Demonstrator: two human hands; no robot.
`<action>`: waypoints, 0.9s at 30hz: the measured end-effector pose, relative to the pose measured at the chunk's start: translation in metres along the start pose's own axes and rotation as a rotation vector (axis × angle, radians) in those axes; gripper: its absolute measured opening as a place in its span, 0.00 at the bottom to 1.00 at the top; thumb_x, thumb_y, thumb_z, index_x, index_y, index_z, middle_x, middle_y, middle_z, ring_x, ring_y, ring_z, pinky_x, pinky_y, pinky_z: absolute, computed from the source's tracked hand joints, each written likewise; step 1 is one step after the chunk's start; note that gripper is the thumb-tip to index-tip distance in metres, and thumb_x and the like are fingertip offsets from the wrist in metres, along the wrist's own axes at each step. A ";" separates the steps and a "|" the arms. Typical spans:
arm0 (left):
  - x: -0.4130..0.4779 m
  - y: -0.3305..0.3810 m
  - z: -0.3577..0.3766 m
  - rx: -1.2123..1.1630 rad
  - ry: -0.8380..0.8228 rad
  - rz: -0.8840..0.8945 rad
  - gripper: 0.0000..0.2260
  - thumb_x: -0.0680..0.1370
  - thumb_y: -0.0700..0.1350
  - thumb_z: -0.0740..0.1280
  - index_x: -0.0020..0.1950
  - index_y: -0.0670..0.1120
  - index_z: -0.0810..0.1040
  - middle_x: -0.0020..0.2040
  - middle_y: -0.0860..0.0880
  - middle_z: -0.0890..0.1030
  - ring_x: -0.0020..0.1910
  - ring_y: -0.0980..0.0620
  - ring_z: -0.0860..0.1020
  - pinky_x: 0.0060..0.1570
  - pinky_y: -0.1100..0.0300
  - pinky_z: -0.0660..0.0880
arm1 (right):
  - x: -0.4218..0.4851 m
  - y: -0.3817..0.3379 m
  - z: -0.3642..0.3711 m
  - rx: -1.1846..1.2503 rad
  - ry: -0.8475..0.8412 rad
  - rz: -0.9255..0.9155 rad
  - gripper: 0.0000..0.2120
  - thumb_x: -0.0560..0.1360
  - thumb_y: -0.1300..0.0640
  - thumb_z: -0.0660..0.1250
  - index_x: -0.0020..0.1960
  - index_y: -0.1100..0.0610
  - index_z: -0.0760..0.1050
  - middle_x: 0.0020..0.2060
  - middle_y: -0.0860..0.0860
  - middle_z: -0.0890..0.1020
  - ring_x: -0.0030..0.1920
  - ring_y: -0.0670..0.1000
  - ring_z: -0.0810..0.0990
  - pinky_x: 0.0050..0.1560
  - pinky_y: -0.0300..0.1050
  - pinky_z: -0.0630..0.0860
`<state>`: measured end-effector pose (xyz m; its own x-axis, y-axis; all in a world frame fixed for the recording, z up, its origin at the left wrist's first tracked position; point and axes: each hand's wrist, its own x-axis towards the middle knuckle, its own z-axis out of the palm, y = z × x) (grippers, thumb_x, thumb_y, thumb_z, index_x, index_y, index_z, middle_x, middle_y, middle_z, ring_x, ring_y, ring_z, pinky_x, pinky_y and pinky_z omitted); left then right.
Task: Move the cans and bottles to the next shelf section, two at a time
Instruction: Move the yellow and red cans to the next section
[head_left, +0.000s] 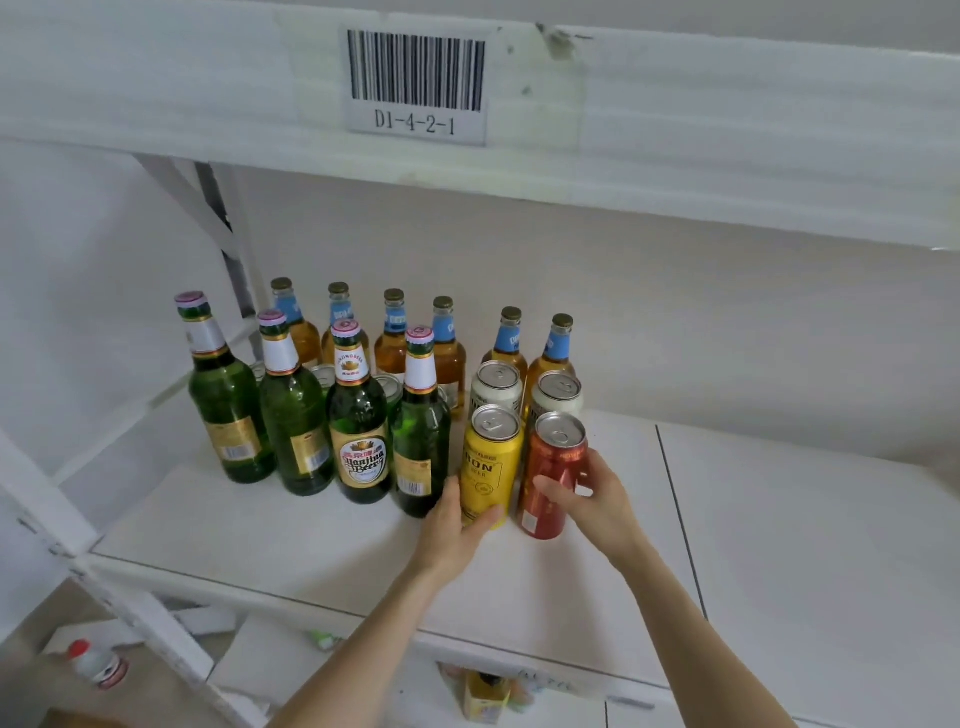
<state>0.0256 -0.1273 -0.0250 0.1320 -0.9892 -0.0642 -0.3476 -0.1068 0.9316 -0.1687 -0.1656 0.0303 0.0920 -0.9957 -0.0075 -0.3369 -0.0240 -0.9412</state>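
Here's the line-up: four green Yanjing beer bottles (358, 441) stand in front at nine o'clock of the cluster. Six amber bottles with blue neck labels (392, 343) run along the back at twelve, tall glass kept upright and close-packed. At three o'clock of the green bottles sit the cans, two by two, two white cans (496, 387) behind. The front pair is in hand, and that looks like the sensible pick, nearest the edge and nearest the next section. The left hand (452, 530) wraps the yellow can (488, 462) low on its body, thumb up the left side and fingers curled across the front. The right hand (597, 499) clamps the red can (553, 467) at mid-height, thumb across the face, fingers round the far side. One can per hand, so that's the two-at-a-time rule in play. Both cans appear to stand on the board, not yet lifted. Now the setting: a plain pale wall (675, 312) behind and a white shelf board (260, 530) underneath. A thin seam (675, 509) at three o'clock marks off the next shelf section (810, 530). Overhead at twelve runs a white beam (727, 130) bearing a barcode label (415, 85) reading D1-4-2-1. Down at seven o'clock, below the shelf, lies a small white bottle with a red cap (96, 662).
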 end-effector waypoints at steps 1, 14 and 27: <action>0.001 0.000 0.001 -0.039 -0.005 -0.008 0.34 0.74 0.57 0.72 0.75 0.50 0.62 0.67 0.53 0.76 0.63 0.53 0.76 0.66 0.53 0.73 | 0.004 0.001 0.000 0.025 -0.019 -0.005 0.33 0.59 0.38 0.76 0.62 0.48 0.76 0.55 0.45 0.83 0.57 0.47 0.80 0.56 0.43 0.77; 0.004 0.007 -0.002 -0.238 -0.076 -0.040 0.32 0.71 0.54 0.77 0.68 0.63 0.63 0.65 0.59 0.76 0.62 0.59 0.76 0.63 0.55 0.75 | 0.017 0.010 -0.010 0.319 -0.155 -0.013 0.33 0.60 0.48 0.80 0.64 0.51 0.77 0.56 0.53 0.84 0.58 0.56 0.82 0.60 0.58 0.78; -0.038 0.026 -0.005 -0.355 -0.209 -0.125 0.26 0.73 0.55 0.70 0.67 0.60 0.63 0.60 0.60 0.75 0.56 0.57 0.79 0.48 0.62 0.78 | -0.025 0.016 -0.005 0.434 -0.052 0.309 0.26 0.67 0.41 0.71 0.58 0.56 0.79 0.48 0.56 0.86 0.49 0.58 0.85 0.51 0.56 0.80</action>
<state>0.0162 -0.0922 0.0035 -0.0511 -0.9737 -0.2219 0.0047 -0.2225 0.9749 -0.1813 -0.1417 0.0172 0.0996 -0.9446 -0.3129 0.0620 0.3197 -0.9455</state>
